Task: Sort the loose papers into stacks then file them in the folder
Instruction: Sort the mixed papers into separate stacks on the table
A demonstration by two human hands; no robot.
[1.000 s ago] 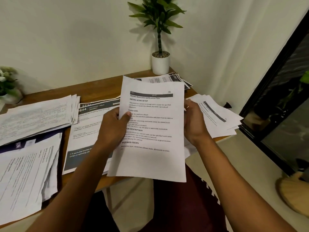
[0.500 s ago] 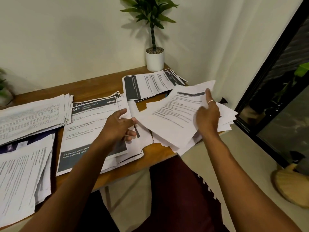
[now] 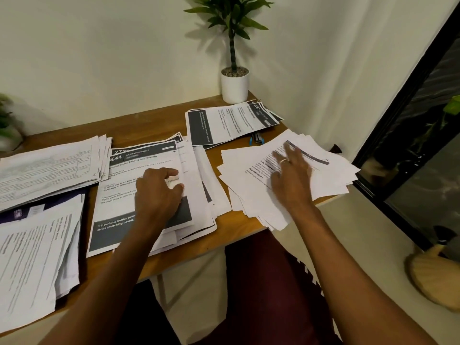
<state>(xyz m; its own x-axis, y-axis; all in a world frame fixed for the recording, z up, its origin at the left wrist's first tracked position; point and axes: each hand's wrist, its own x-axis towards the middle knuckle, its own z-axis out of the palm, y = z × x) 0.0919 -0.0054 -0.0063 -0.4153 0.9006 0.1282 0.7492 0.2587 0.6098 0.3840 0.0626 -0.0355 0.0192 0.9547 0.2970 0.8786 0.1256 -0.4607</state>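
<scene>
Well to the left of the left hand (image 3: 159, 195), two stacks of white printed sheets are lying on the brown wooden table (image 3: 154, 128): a flat far stack (image 3: 49, 168) and a looser near stack (image 3: 32, 257). A dark purple flat cover (image 3: 27, 211) is showing between them, and whether it is the folder cannot be told. The left hand is resting on the middle stack of dark-banded printed sheets (image 3: 199, 175), its fingers curled and its thumb closing on the right edge of the top sheet (image 3: 139, 175), which is lying flat beneath the palm. Beyond and between the two hands, another stack of dark-banded sheets (image 3: 231, 125) is lying turned sideways. A small blue object (image 3: 256, 139), too small to identify, is sitting just at that stack's near edge. A white round pot with a green leafy plant (image 3: 234, 85) is standing behind it at the wall. The right hand (image 3: 291, 178) is lying with fingers straight and spread, palm down, on the fanned pile of plain white text sheets (image 3: 249, 170), pressing on its topmost page. That pile is spreading out under the right hand and overhanging the table's right corner. Far to the right of that hand, a black frame (image 3: 398, 120) is running down the wall.
</scene>
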